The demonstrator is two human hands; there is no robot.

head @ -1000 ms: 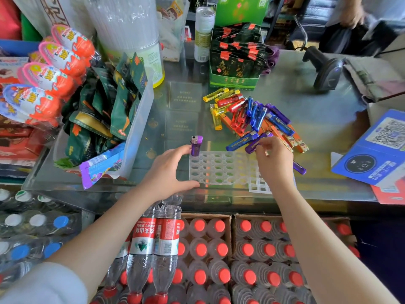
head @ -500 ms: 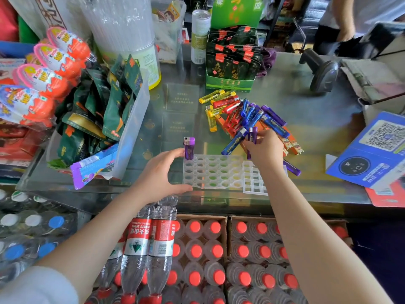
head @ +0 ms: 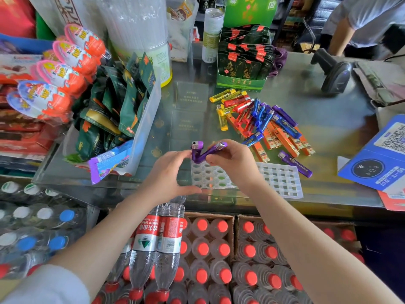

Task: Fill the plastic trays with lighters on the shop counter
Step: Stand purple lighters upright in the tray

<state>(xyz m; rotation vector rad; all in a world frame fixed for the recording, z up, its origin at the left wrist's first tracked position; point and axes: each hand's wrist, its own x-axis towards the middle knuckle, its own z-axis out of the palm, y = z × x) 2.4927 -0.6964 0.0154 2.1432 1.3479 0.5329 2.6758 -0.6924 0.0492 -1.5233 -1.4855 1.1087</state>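
Note:
A clear plastic tray [head: 210, 177] with round holes lies at the counter's near edge. My left hand [head: 173, 174] grips its left end, thumb on the near rim and fingers at the far corner. One purple lighter [head: 196, 150] stands upright in that far-left corner. My right hand [head: 235, 163] holds a second purple lighter [head: 217, 148], tilted, its base down at the tray right beside the standing one. A second tray [head: 281, 182] with square cells lies to the right. Several loose lighters [head: 258, 119] in yellow, red, blue, purple and orange are piled behind, and one purple lighter [head: 294, 163] lies apart.
A clear bin of green snack packets [head: 122, 110] and chocolate eggs [head: 65, 69] crowd the left. A green tea box [head: 243, 62] stands behind the pile, a barcode scanner [head: 335, 73] at far right, a blue QR card [head: 377, 159] on the right. Water bottles [head: 157, 242] are stacked below the counter.
My right hand lifted a purple lighter from the pile and carried it left to the tray, beside the upright one. My left hand stayed on the tray's left end.

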